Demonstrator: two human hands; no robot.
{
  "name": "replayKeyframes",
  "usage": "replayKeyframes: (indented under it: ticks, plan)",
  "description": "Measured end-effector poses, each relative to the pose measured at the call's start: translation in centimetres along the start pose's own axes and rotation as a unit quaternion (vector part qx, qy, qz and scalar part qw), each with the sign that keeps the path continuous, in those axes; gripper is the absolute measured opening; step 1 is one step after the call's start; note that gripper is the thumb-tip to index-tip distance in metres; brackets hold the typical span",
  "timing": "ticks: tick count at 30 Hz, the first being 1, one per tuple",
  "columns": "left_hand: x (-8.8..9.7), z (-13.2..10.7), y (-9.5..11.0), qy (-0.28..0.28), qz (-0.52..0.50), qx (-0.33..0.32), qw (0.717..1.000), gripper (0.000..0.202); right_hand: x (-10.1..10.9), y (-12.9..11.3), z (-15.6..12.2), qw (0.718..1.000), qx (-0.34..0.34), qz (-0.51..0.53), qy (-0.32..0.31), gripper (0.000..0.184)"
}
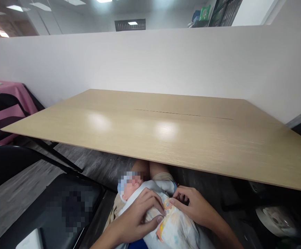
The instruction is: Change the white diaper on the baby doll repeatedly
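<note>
A baby doll point(150, 204) in white clothing and a printed diaper point(175, 228) lies on my lap, below the table's front edge. My left hand point(140, 212) rests on the doll's chest with fingers curled, pinching the diaper's top edge. My right hand point(192, 204) lies across the doll's other side, its fingers bent and pressing on the diaper's waistband. The doll's head points toward the table.
A wide light wooden table point(166, 131) spans the view, backed by a white partition wall point(150, 62). A black chair point(62, 207) stands at my left. A pink-covered table point(5, 97) sits far left. Dark objects lie on the floor at right.
</note>
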State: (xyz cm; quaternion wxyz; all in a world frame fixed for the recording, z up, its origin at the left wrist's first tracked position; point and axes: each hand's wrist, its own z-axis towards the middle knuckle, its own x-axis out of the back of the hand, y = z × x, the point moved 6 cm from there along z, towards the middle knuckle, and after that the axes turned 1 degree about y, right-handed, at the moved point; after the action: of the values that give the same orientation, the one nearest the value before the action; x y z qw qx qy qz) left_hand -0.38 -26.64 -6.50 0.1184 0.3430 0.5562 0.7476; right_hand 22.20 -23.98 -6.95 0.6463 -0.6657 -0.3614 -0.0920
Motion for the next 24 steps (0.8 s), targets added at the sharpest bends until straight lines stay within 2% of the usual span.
replayKeyframes:
  ticks: [4, 9, 12, 15, 19, 22, 24]
  plan:
    - [-0.2, 0.0, -0.2, 0.005, -0.022, 0.001, 1.000, 0.011, 0.3, -1.3, 0.0, 0.996, 0.049, -0.069, 0.000, 0.030]
    - [-0.2, 0.0, -0.3, -0.012, -0.001, 0.001, 1.000, 0.015, -0.3, -1.3, -0.7, 0.978, 0.101, -0.182, 0.015, 0.029]
    - [-0.4, -0.3, -0.4, -0.010, 0.007, -0.003, 1.000, 0.016, -0.8, -1.0, -0.9, 0.972, 0.097, -0.213, 0.028, 0.033]
    - [-0.6, -1.2, -0.7, 0.008, 0.003, 0.003, 1.000, 0.019, -1.0, -0.5, -1.0, 0.977, 0.078, -0.193, 0.054, 0.033]
    - [-0.7, -2.7, -2.2, 0.043, 0.014, 0.036, 0.998, 0.032, -0.8, 2.4, -0.2, 0.990, 0.018, -0.108, 0.091, 0.037]
    - [0.0, -2.3, -4.9, 0.067, 0.067, 0.123, 0.988, 0.041, -0.2, 5.7, 0.8, 0.990, -0.044, -0.073, 0.117, 0.039]
    - [1.4, -1.2, -6.9, 0.100, 0.108, 0.182, 0.972, 0.040, 0.4, 6.6, 1.1, 0.988, -0.060, -0.060, 0.129, 0.036]
